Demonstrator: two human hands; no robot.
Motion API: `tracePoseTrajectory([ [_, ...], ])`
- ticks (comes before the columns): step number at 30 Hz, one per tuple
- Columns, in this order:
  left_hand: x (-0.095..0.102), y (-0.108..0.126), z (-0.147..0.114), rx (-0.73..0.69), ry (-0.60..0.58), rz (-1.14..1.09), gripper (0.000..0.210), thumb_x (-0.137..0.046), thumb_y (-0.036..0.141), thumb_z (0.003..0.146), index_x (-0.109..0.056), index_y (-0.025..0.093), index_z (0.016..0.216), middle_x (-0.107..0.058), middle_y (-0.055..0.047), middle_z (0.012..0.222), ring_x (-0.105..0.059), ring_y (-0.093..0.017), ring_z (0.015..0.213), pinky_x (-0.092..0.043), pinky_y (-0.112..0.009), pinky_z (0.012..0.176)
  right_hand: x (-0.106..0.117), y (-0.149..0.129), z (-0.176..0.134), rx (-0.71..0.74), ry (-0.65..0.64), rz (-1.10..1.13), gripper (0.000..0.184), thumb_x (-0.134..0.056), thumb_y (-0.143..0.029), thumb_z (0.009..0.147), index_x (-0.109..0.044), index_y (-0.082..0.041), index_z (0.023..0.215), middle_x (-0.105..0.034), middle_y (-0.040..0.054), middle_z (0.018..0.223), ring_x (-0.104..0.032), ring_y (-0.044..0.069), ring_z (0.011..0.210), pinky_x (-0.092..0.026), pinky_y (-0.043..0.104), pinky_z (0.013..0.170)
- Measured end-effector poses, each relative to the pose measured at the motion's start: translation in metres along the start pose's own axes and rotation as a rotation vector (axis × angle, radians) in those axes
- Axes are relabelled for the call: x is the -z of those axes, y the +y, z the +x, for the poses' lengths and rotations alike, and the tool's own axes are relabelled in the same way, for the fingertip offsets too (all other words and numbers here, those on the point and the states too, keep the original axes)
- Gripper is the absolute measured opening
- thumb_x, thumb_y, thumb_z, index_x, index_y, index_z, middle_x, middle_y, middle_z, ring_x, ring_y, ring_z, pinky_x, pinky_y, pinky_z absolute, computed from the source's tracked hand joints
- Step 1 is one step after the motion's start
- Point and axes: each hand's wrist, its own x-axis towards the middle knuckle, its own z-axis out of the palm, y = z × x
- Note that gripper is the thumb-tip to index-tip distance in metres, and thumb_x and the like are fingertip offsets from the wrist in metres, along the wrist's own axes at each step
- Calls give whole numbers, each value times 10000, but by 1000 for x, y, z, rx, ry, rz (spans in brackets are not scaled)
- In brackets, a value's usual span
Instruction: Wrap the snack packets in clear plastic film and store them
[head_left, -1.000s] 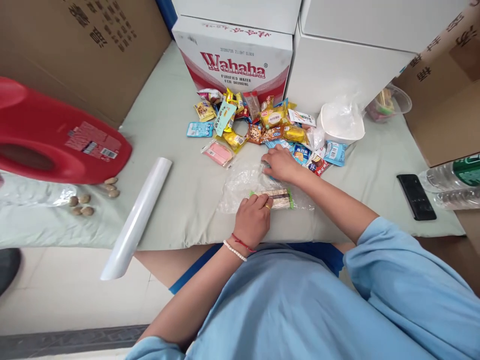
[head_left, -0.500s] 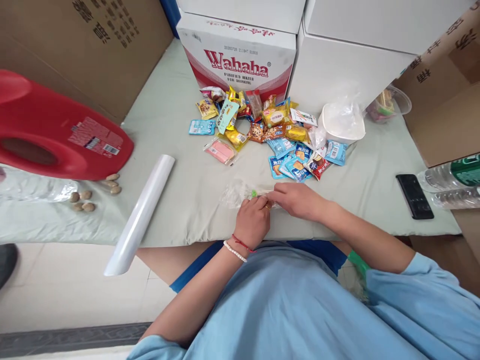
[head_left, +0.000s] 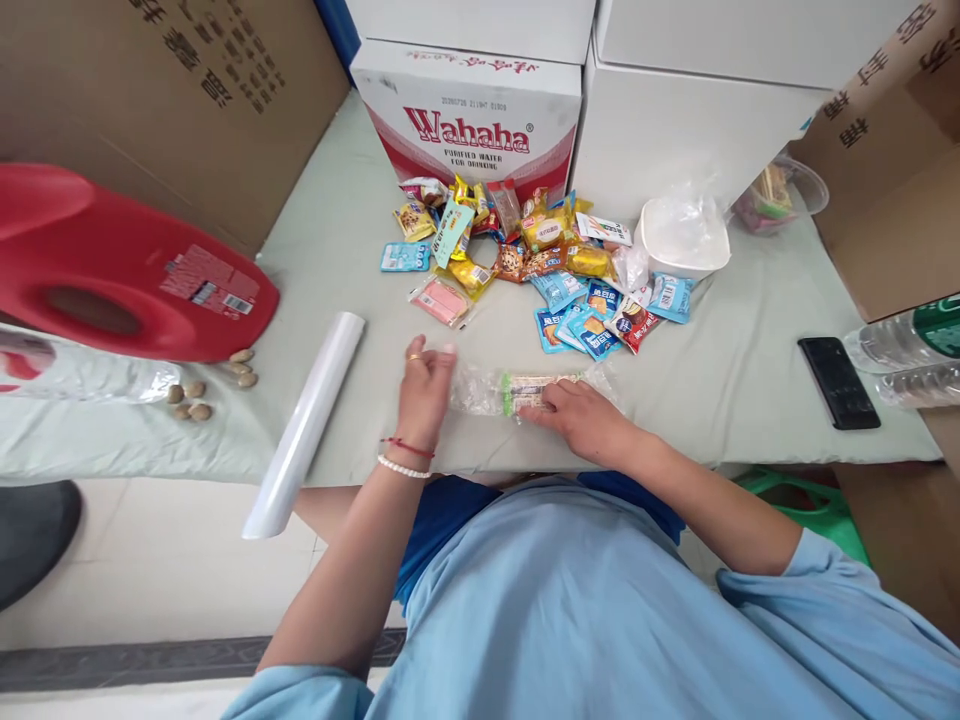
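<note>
A pale snack packet [head_left: 517, 394] with a green end lies on the table, and crinkled clear plastic wrap [head_left: 476, 390] extends from both its sides. My right hand [head_left: 583, 418] presses on the packet from the right, fingers curled over it and covering part of its face. At the left end of the wrap is my left hand [head_left: 426, 385], fingers bent and drawn together with the plastic's edge at them. A long roll of white film [head_left: 306, 425] rests farther left, over the table's front edge.
Behind my hands is a pile of wrapped snacks [head_left: 551, 235], beside a white bowl [head_left: 682, 250] holding a plastic bag. A red jug [head_left: 135, 270] and several brown nuts [head_left: 196, 400] are left. At right lie a phone [head_left: 838, 382] and bottles [head_left: 892, 345]. Boxes [head_left: 472, 120] stand behind.
My left hand has moved left, away from my right hand, to the wrap's end. The packet and its green end now show more, with my right hand still over it.
</note>
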Motion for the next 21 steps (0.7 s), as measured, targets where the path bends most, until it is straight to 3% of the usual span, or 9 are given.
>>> tracePoseTrajectory([
  [3,-2,9,-3,9,-210,162,654,-802,499,752,-633,165,1289,-723,-118,1146,-684,-281,1053,-515,-413,996,4,-2,0,-36,-35,24,540,-449,-114,1063,-562,-356,1532,-601,105,1111,-497,262,1037,-339,359,846],
  [5,2,15,-12,16,-274,173,450,-785,439,722,-707,173,1077,-731,-51,905,-678,-235,848,-542,-362,850,5,-3,0,-49,-48,60,555,-453,-99,1058,-562,-366,1532,-604,102,1114,-502,261,1034,-342,358,851],
  [7,4,22,-22,35,-263,87,283,-737,409,741,-709,185,911,-696,-4,760,-634,-181,705,-520,-300,715,5,-3,1,-47,-35,98,561,-461,-91,1053,-566,-372,1527,-608,97,1117,-504,258,1030,-347,356,861],
  [10,-7,38,-39,34,-282,-78,247,-713,386,777,-722,181,913,-727,-8,782,-650,-157,684,-515,-266,666,3,-4,3,-43,5,136,501,-487,-127,1055,-604,-349,1488,-614,99,1124,-508,262,1048,-366,362,882],
  [13,-31,49,-51,-4,-450,-122,228,-606,279,846,-762,178,979,-755,-28,814,-702,-172,743,-574,-295,759,3,-4,-3,-52,33,181,405,-504,-158,1050,-675,-270,1400,-634,127,1160,-522,274,1087,-403,383,909],
  [17,-57,46,-59,-277,-496,41,345,-469,137,875,-789,181,997,-751,-76,1021,-707,-186,942,-569,-335,941,12,6,-27,-13,118,433,288,-537,-204,1025,-759,-211,1209,-700,125,1194,-594,259,1106,-463,375,936],
  [19,-63,41,-62,-432,-492,180,365,-448,129,908,-777,174,1062,-710,-97,1086,-677,-198,973,-562,-343,932,18,16,-37,-175,203,585,305,-489,-320,1067,-772,-217,1111,-738,70,996,-644,215,922,-490,326,835],
  [21,-67,39,-67,-516,-490,336,361,-422,136,956,-756,165,1089,-678,-105,1079,-646,-208,956,-554,-349,907,20,28,-41,-480,339,575,392,-435,-431,1088,-762,-215,1078,-696,37,817,-619,202,761,-481,319,749],
])
